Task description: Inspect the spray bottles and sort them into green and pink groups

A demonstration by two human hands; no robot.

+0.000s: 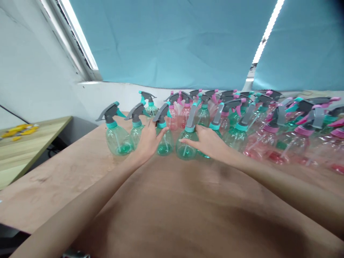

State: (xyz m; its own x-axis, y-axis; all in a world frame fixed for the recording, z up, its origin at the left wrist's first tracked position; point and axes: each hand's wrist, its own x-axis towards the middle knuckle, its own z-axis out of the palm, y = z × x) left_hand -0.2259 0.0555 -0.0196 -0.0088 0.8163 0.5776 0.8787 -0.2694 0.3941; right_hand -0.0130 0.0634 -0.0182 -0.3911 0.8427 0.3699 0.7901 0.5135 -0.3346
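Several clear green spray bottles with grey triggers stand in a front row on the brown table [172, 208]. My left hand [149, 140] rests against one green bottle [163, 138], fingers curved round its body. Just to the right, my right hand [206, 140] touches another green bottle [186, 141], fingers laid along its side. A green bottle [116, 134] stands furthest left, with one more [136, 127] beside it. Both forearms reach in from the bottom of the view.
Behind and to the right, several pink and green spray bottles [279, 132] crowd the table to its far edge. A lighter wooden desk [27, 147] with yellow items [16, 130] stands at left. Blue blinds [172, 39] cover the window behind.
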